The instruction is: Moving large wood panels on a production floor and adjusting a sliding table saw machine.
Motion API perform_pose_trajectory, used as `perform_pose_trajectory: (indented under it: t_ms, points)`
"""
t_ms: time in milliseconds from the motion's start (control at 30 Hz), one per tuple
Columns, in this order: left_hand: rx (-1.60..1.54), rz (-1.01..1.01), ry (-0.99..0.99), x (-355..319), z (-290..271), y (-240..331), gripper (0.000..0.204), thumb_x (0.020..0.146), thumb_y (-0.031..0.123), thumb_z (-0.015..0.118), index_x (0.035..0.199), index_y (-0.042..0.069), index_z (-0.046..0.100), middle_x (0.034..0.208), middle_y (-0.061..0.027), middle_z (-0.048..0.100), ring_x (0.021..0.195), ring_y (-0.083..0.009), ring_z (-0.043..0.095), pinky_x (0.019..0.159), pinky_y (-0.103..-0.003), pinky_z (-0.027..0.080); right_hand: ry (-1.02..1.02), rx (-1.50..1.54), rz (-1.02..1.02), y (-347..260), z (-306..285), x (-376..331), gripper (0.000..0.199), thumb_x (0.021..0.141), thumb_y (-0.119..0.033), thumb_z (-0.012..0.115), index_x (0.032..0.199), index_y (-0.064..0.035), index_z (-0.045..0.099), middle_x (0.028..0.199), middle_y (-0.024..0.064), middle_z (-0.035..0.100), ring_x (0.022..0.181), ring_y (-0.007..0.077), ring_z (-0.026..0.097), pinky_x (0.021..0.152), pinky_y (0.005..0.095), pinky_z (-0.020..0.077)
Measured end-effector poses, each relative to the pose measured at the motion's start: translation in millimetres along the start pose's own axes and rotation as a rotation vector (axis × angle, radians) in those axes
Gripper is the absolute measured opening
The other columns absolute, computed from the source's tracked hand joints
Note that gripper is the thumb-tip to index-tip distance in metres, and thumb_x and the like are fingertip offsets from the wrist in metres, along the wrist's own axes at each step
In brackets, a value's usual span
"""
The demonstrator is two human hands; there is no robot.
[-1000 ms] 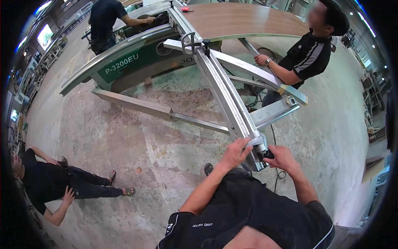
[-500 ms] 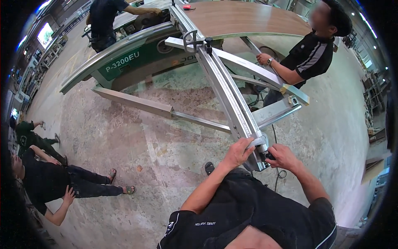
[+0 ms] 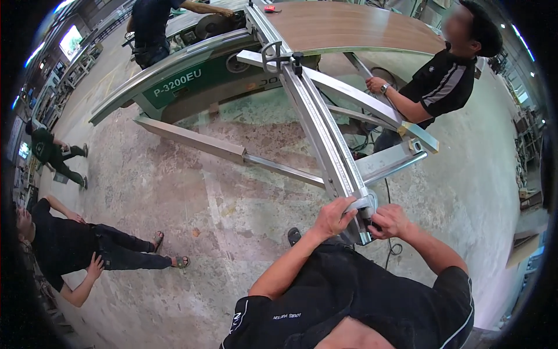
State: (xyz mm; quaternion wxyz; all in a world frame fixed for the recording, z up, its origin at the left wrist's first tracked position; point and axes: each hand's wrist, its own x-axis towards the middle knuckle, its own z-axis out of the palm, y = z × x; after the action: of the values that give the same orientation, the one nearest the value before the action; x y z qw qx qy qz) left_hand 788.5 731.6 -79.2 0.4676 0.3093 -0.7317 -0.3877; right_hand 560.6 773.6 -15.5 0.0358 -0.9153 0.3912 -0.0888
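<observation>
A long aluminium fence rail (image 3: 318, 125) with a scale strip runs from the saw toward me. At its near end sits a metal stop block (image 3: 364, 201). My left hand (image 3: 333, 219) is closed on the block's left side, thumb and fingers against the metal. On the other side, my right hand (image 3: 390, 221) is curled with its fingertips together at a small black knob (image 3: 372, 222) beside the rail end. The fingers cover most of that knob.
A green sliding table saw (image 3: 192, 87) stands ahead, a brown panel (image 3: 354, 26) on it. One co-worker (image 3: 444, 81) holds a bar at the right; another (image 3: 154, 29) is at the saw. Two people (image 3: 64, 238) are at the left. A support arm (image 3: 192, 139) crosses low; a cable (image 3: 390, 250) lies below.
My right hand's fingers have turned and drawn in around the knob, now covering more of it. My left hand keeps its hold. The far-left person has shifted stance; the whole view has moved slightly.
</observation>
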Motion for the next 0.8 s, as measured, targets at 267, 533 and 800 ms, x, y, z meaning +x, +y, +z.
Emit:
perform_pose_trajectory:
  t_ms: [267,533,800]
  points:
    - [0.022,0.015,0.008,2,2,-2,0.028,0.087,0.022,0.062,0.109,0.005,0.058,0.092,-0.0164,0.063,0.083,-0.0354,0.063,0.069,-0.04,0.052,0.053,-0.021,0.202,-13,1,-1,0.023,0.069,-0.027,0.068,0.067,-0.0122,0.05,0.06,0.0052,0.048,0.049,0.0253,0.052,0.044,0.0391,0.0408]
    - [0.034,0.023,0.033,2,5,-2,0.028,0.087,0.022,0.062,0.109,0.006,0.058,0.092,-0.0157,0.063,0.082,-0.0351,0.063,0.067,-0.04,0.051,0.06,-0.062,0.224,-11,5,-4,0.021,0.069,-0.025,0.067,0.068,-0.0128,0.051,0.059,0.0033,0.048,0.048,0.0247,0.052,0.044,0.0391,0.0395]
    - [0.059,0.009,0.062,5,1,8,0.029,0.087,0.027,0.062,0.109,0.007,0.058,0.089,-0.0163,0.062,0.079,-0.0363,0.063,0.066,-0.041,0.051,0.144,-0.026,0.142,-1,16,-9,0.023,0.066,-0.028,0.07,0.068,-0.0139,0.052,0.057,0.0028,0.046,0.047,0.0239,0.05,0.043,0.0371,0.0372]
